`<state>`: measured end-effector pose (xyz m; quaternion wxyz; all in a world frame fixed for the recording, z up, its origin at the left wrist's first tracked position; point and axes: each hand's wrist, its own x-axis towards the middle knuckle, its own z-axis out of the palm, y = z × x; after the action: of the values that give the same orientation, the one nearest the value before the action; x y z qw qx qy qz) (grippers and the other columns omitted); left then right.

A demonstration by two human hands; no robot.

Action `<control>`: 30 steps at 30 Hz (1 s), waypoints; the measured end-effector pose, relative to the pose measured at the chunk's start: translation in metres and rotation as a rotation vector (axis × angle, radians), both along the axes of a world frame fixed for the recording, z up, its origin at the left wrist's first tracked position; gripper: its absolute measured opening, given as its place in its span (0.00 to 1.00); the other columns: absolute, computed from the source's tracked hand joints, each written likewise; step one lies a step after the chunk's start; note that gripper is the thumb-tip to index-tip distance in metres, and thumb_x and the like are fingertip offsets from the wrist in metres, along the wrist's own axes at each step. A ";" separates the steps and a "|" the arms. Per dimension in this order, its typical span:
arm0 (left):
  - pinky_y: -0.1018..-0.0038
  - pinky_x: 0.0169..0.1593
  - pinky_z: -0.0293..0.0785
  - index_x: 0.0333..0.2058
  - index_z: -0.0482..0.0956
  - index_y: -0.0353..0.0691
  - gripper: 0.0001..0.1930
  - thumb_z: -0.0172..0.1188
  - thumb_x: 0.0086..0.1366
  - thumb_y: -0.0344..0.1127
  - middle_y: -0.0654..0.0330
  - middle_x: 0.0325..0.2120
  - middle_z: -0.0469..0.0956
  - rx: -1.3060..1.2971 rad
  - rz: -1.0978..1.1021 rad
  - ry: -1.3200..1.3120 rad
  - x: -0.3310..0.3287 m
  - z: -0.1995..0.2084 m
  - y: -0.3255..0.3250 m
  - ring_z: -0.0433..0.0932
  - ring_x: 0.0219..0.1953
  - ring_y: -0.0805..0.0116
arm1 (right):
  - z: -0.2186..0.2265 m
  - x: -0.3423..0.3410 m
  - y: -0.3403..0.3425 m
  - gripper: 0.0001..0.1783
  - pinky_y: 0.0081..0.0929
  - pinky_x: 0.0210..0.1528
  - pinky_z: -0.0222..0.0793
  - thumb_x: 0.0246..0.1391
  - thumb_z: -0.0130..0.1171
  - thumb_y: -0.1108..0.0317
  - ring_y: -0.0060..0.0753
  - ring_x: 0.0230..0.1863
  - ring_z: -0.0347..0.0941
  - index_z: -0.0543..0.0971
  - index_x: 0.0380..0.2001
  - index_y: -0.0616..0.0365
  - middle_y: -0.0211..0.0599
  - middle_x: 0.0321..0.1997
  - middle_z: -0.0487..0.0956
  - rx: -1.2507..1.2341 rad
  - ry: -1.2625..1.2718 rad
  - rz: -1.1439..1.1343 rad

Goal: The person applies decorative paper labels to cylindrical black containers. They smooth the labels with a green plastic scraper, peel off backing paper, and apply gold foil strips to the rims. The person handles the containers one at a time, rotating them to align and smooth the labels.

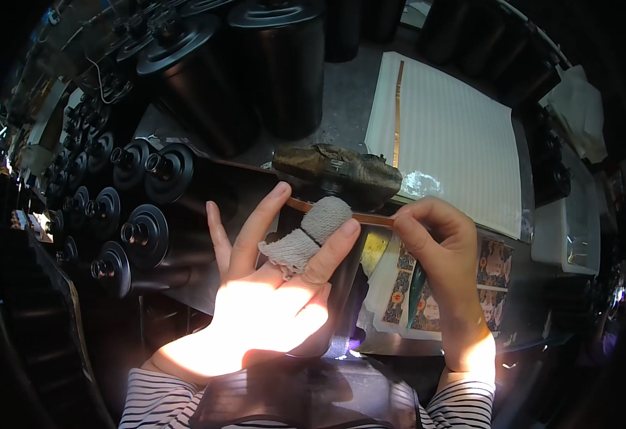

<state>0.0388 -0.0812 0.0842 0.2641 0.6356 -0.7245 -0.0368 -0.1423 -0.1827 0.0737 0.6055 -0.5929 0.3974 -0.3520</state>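
A dark cylinder [338, 300] lies in front of me, its far end near a worn, dark wrapped block [334, 170]. A narrow orange-brown strip [374, 219] runs across the cylinder's far part. My left hand [270, 300] is over it with fingers spread; a grey knitted finger cover [325, 220] sits on one finger, laid against the strip. My right hand [438, 239] pinches the strip's right end between thumb and forefinger. Below that palm a green pointed tool [416, 294] sticks out; how it is held is partly hidden.
A stack of white striped sheets [456, 136] carries one similar brown strip [399, 107]. Printed labels [495, 264] lie below it, with a clear plastic bin [569, 232] at right. Large black canisters [277, 71] stand behind; several with necks [145, 234] fill the left.
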 end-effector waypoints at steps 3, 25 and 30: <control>0.24 0.54 0.33 0.52 0.74 0.56 0.28 0.58 0.48 0.33 0.59 0.31 0.79 0.039 0.007 -0.162 -0.011 0.015 -0.004 0.57 0.62 0.53 | 0.002 -0.002 0.000 0.09 0.12 0.29 0.60 0.55 0.58 0.68 0.12 0.26 0.64 0.77 0.29 0.64 0.24 0.25 0.74 0.057 -0.031 0.016; 0.37 0.60 0.45 0.54 0.73 0.53 0.29 0.63 0.50 0.30 0.50 0.45 0.75 -0.061 -0.018 0.261 0.003 -0.010 -0.002 0.61 0.60 0.50 | 0.008 0.021 0.005 0.07 0.09 0.26 0.56 0.50 0.63 0.70 0.08 0.24 0.62 0.77 0.25 0.61 0.20 0.22 0.72 -0.048 -0.014 -0.013; 0.23 0.53 0.34 0.50 0.76 0.60 0.26 0.59 0.49 0.31 0.66 0.24 0.80 -0.069 0.012 -0.152 -0.010 0.002 -0.008 0.62 0.59 0.58 | 0.005 0.019 0.006 0.06 0.10 0.28 0.58 0.52 0.60 0.71 0.09 0.25 0.64 0.77 0.28 0.63 0.21 0.23 0.73 -0.024 0.006 -0.036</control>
<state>0.0284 -0.0887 0.0864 0.2301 0.6313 -0.7396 0.0382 -0.1235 -0.1765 0.0790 0.5908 -0.5938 0.4056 -0.3659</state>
